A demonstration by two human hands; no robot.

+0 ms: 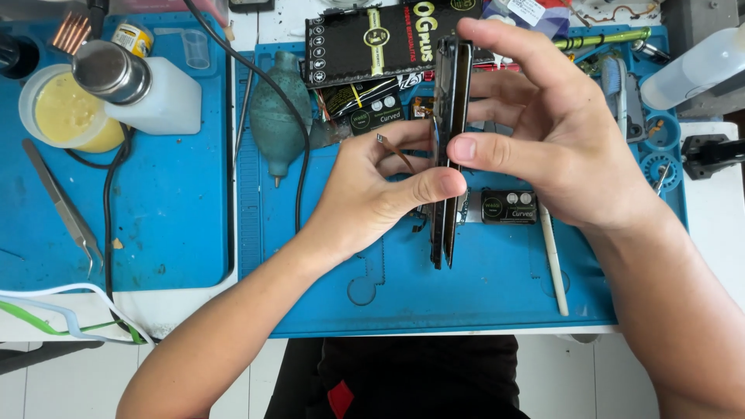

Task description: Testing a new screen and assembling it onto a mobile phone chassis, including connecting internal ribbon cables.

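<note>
Head view: both hands (466, 167) pinching an edge-on phone (450, 147), perhaps opened, above blue mat (481, 287).

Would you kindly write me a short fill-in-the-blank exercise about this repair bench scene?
1. Both hands hold the thin black phone on its ____.
2. The metal tweezers lie on the ____ blue mat.
3. The dark green rubber blower bulb lies to the left of the ____ hand.

Missing words: edge; left; left
</note>
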